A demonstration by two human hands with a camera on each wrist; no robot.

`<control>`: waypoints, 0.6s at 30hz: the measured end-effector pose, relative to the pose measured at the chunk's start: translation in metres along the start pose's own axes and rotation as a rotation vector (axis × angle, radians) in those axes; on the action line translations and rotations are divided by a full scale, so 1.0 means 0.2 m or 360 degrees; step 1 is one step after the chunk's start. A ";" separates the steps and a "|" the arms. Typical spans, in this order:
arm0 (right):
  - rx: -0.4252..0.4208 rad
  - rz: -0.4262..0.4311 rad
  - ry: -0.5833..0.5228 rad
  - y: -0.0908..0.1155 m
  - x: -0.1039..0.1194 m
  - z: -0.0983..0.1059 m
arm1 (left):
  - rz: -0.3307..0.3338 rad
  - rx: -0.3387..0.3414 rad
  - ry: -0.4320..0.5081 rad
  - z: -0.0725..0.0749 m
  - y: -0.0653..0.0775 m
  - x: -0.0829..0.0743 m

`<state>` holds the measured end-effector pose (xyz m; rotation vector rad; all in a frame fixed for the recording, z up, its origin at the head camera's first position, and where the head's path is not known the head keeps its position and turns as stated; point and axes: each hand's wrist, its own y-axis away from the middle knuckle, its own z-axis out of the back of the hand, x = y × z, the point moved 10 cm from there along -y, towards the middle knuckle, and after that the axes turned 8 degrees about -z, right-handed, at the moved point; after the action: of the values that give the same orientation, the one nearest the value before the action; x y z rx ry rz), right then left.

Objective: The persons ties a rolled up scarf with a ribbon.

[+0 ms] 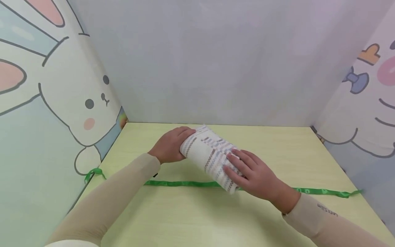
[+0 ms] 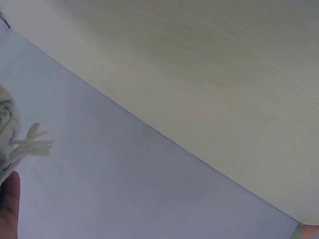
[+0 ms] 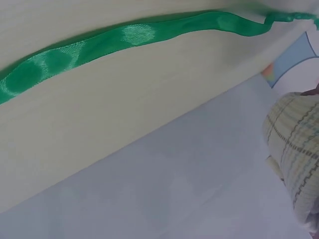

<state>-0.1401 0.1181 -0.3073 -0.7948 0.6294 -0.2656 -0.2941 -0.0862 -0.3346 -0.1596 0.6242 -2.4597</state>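
Observation:
A rolled white towel (image 1: 206, 154) with brown, blue and pink woven patterns is held between two hands, slanting from upper left to lower right. My left hand (image 1: 171, 145) grips its upper left end. Over its lower right end curl the fingers of my right hand (image 1: 254, 176); that thumb is hidden. In the left wrist view, the towel (image 2: 7, 132) shows loose fringe threads (image 2: 35, 143) above part of the left hand (image 2: 9, 209). The right wrist view has the patterned towel (image 3: 296, 144) at its right edge.
A green ribbon (image 1: 185, 184) runs across the pale yellow table (image 1: 172, 216), passing behind the towel. A plain light wall (image 1: 210, 61) stands at the back. Side panels carry cartoon drawings, including a rabbit (image 1: 71, 92) on the left.

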 end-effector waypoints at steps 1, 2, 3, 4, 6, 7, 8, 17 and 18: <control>-0.0015 -0.0005 0.0003 0.00 0.00 0.00 | 0.0005 0.0000 -0.0015 0.00 0.00 0.00; -0.0029 -0.0009 0.0008 0.00 0.00 0.00 | 0.0013 -0.0008 -0.0029 0.00 -0.01 0.00; -0.0047 -0.0012 0.0015 0.00 0.00 0.01 | 0.0026 -0.0018 -0.0042 0.01 -0.01 0.01; -0.0061 -0.0018 0.0020 -0.01 0.00 0.01 | 0.0044 -0.0035 -0.0053 0.02 -0.01 0.01; -0.0085 -0.0035 0.0028 -0.01 -0.01 0.01 | 0.0100 -0.0075 -0.0069 0.03 -0.01 0.02; -0.0094 -0.0048 0.0032 -0.01 -0.02 0.01 | 0.0141 -0.0088 -0.0062 0.04 -0.01 0.03; -0.0101 -0.0061 0.0033 -0.02 -0.02 0.01 | 0.0199 -0.0096 -0.0040 0.04 -0.01 0.05; -0.0110 -0.0147 0.0040 0.00 -0.06 -0.01 | 0.1043 0.0055 0.0953 -0.14 0.15 0.21; -0.0105 -0.0155 0.0044 0.00 -0.06 -0.01 | 0.1086 0.0066 0.1164 -0.18 0.17 0.20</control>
<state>-0.1513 0.1229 -0.3038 -0.8876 0.6289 -0.3465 -0.3189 -0.1187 -0.3835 0.8636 0.7571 -1.8055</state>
